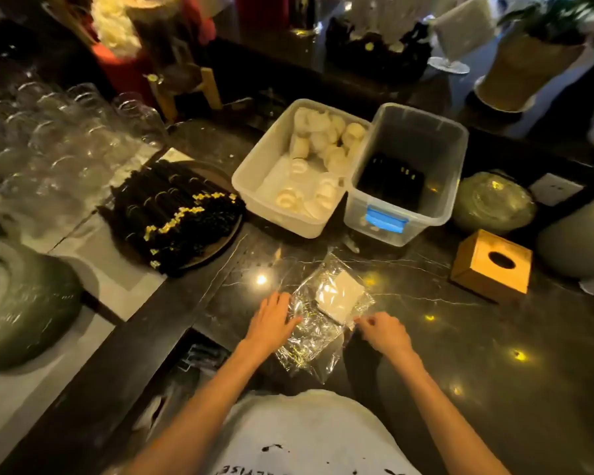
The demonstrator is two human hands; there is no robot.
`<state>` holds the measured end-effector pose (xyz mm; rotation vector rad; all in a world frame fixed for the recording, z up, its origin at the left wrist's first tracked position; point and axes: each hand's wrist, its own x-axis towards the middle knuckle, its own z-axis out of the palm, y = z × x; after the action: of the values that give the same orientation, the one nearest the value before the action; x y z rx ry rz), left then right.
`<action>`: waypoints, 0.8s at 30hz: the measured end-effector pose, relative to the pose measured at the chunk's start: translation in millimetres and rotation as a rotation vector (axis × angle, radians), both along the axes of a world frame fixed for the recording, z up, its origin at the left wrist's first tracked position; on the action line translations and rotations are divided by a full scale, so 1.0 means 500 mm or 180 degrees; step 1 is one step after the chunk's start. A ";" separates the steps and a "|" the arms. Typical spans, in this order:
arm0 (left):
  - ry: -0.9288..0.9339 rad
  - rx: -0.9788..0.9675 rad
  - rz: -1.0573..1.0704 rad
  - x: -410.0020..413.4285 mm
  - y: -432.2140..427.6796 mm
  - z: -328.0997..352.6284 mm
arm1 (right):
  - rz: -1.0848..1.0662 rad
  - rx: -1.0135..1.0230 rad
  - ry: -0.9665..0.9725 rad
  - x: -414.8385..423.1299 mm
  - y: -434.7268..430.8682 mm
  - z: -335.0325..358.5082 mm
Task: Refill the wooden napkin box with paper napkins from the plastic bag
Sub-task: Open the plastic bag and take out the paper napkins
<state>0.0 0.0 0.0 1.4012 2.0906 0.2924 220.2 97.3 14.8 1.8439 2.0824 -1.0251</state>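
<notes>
Lying on the dark table (494, 337), the plastic bag (318, 332) holds a white napkin stack (338, 298). Left hand (271, 323) rests flat on its edge, grip open; right hand (384, 332) pinches the bag's other edge. Wooden napkin box (492, 265) sits well apart to the right.

White T-shirt (309, 437) w/ black printed lettering & ink-like splatter marks, partly cut off. Short-sleeved; both forearms bare. No watch, rings or gloves seen.

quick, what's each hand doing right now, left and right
Left hand: open, flat on the plastic bag of napkins.
Right hand: pinching the bag's edge.
</notes>
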 end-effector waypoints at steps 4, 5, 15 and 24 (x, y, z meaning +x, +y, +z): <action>-0.0213 -0.0489 0.0568 0.009 -0.005 -0.031 | -0.0266 -0.0987 0.0164 -0.043 -0.012 -0.038; -0.0380 -0.0464 0.0710 0.006 -0.006 -0.039 | -0.0459 -0.0975 0.0300 -0.046 -0.018 -0.051; -0.1450 -0.0863 0.1055 0.045 0.032 -0.040 | -0.1835 -0.0627 0.1006 -0.028 -0.031 -0.065; -0.0441 -0.1214 -0.0255 0.070 0.081 0.035 | -0.0858 0.0466 0.1152 0.057 0.042 0.048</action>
<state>34.8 40.6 17.7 1.1948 1.8529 -0.0416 248.5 118.3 38.7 2.1980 2.1904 -1.3968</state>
